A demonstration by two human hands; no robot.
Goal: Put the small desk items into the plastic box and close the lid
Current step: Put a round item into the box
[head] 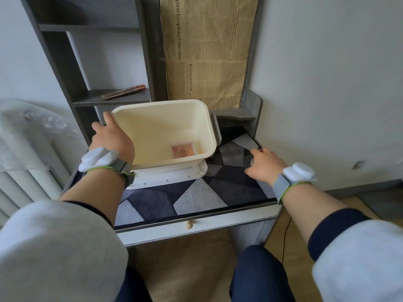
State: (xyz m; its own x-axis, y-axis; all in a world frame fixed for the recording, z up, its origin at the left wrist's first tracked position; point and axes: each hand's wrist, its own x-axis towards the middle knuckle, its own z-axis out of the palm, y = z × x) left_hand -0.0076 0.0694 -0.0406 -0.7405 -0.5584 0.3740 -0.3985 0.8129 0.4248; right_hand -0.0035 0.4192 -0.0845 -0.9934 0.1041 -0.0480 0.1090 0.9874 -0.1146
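Observation:
A cream plastic box (122, 118) stands open on the desk mat, resting on its white lid (174, 178). Inside, at the bottom right, lies a small clear case with orange squares (183, 150). My left hand (111, 138) is on the box's left rim, with fingers on the outside of the wall. My right hand (265, 164) is lowered onto the mat to the right of the box, its fingers curled over a small dark grey item (248, 159) that is mostly hidden. A thin black item (256, 144) lies just past its fingertips.
The mat (196, 197) has a grey and navy triangle pattern. A copper-coloured pen (124, 92) lies on the shelf behind the box. A small grey corner shelf (235, 115) stands at the back right, next to printed brown paper (207, 51). A radiator (26, 171) is on the left.

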